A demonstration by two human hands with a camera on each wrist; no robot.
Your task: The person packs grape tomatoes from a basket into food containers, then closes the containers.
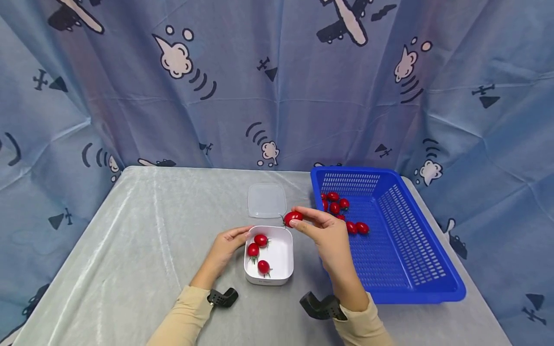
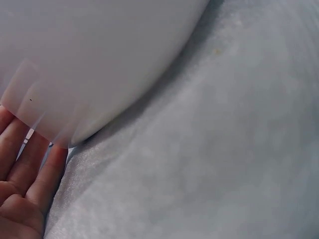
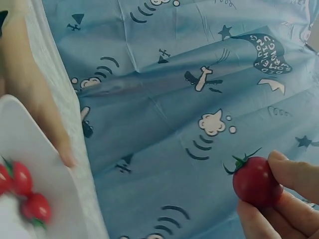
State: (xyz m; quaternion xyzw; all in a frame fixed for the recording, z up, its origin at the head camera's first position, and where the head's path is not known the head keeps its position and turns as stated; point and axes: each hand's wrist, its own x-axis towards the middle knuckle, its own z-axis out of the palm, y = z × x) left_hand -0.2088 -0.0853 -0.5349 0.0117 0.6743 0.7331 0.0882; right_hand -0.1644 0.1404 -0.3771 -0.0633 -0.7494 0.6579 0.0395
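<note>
Between thumb and fingers my right hand [image 1: 326, 235] pinches a red cherry tomato [image 1: 293, 219], above the far right corner of a white square box [image 1: 281, 254]. In the right wrist view that tomato [image 3: 256, 181] shows its green stem pointing up and left. Three cherry tomatoes [image 1: 263, 267] lie inside the box, toward its left side. My left hand [image 1: 226, 246] touches the box's left wall near the far corner. Its fingers [image 2: 47, 174] look fairly straight against the white wall in the left wrist view.
To the right stands a blue plastic basket [image 1: 433, 240] with several cherry tomatoes [image 1: 334, 208] along its left side. A clear square lid [image 1: 267, 201] lies behind the box. The table wears a pale cloth [image 1: 130, 240], and a patterned blue curtain [image 1: 233, 105] hangs behind it.
</note>
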